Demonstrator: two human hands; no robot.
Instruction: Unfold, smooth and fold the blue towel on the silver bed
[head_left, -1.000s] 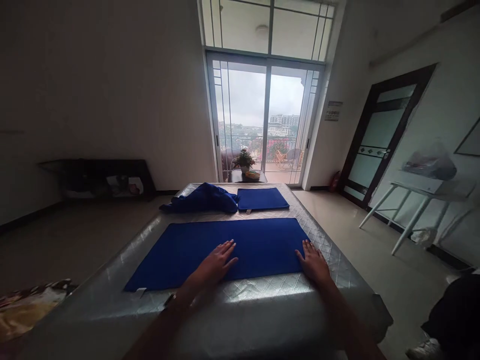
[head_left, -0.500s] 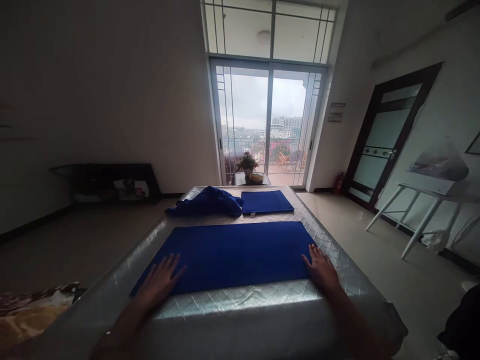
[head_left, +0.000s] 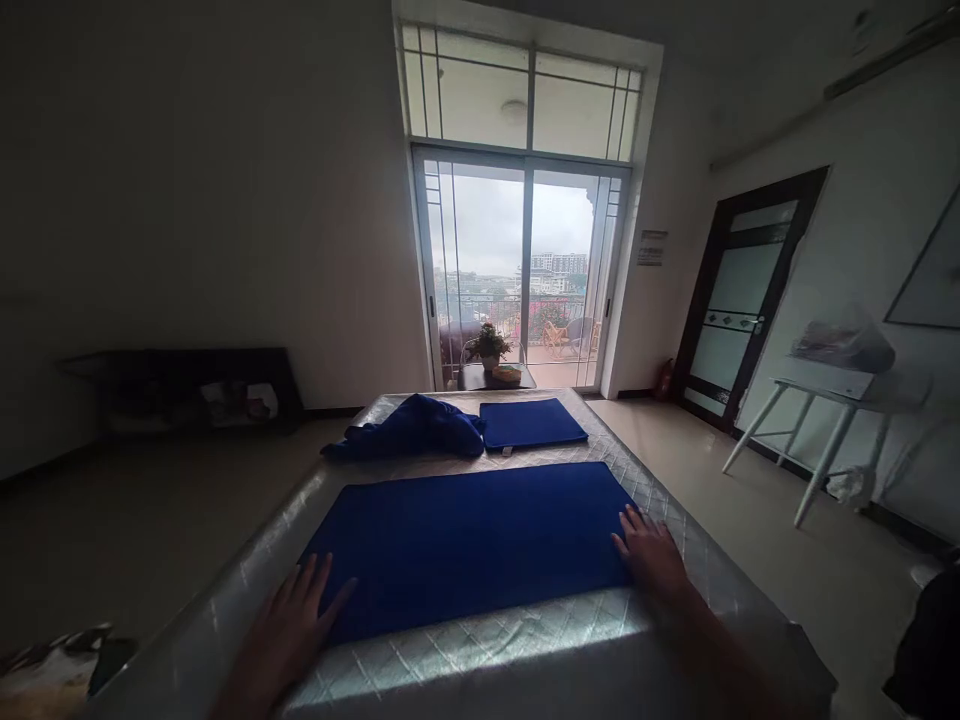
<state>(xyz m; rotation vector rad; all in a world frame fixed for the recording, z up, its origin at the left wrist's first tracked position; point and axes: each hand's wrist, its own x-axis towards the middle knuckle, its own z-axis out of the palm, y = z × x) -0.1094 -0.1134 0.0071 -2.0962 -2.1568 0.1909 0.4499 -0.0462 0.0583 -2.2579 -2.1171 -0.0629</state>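
A large blue cloth (head_left: 469, 540) lies spread flat on a silver quilted mattress (head_left: 480, 660). My left hand (head_left: 289, 625) rests flat and open on the cloth's near left corner, fingers apart. On the near right corner lies my right hand (head_left: 651, 555), also flat and open. Neither hand holds anything. Further back on the mattress sit a small folded blue cloth (head_left: 531, 423) and, to its left, a crumpled blue cloth (head_left: 409, 430).
Behind the mattress a small dark table (head_left: 495, 377) carries a potted plant before a glass sliding door (head_left: 525, 280). A white table (head_left: 840, 410) stands at the right wall near a dark-framed door (head_left: 739, 300). A low dark shelf (head_left: 180, 390) lines the left wall.
My left hand has slid from the cloth's middle to its near left corner. My right hand has stayed at the right corner. The camera has tilted a little.
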